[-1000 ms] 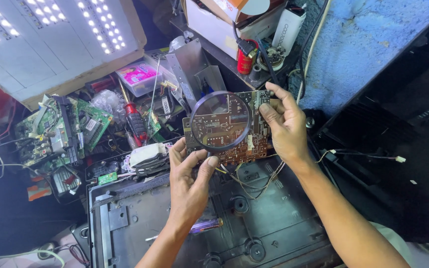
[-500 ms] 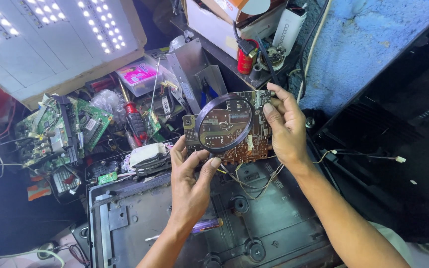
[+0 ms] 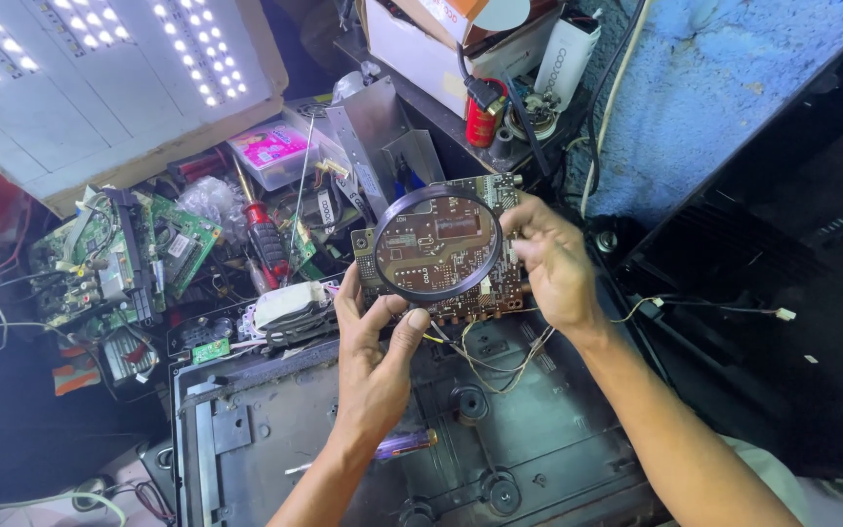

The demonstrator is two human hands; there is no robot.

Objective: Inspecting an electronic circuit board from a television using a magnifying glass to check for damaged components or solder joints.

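Round magnifying glass [image 3: 438, 244] pinched in left hand [image 3: 373, 351]; right hand [image 3: 553, 263] grips brown circuit board [image 3: 500, 283] behind it.

You have two hands in view, the left hand [image 3: 375, 361] and the right hand [image 3: 553, 263]. You hold one magnifier [image 3: 438, 243] and one brown board [image 3: 500, 283]. Beside you lie two green boards [image 3: 85, 263], one red screwdriver [image 3: 263, 234], one LED panel [image 3: 100, 78] and one pink box [image 3: 270, 148].

The magnifying glass [image 3: 438, 242] in the left hand [image 3: 375, 353] has shifted slightly toward the middle of the brown circuit board [image 3: 500, 283].
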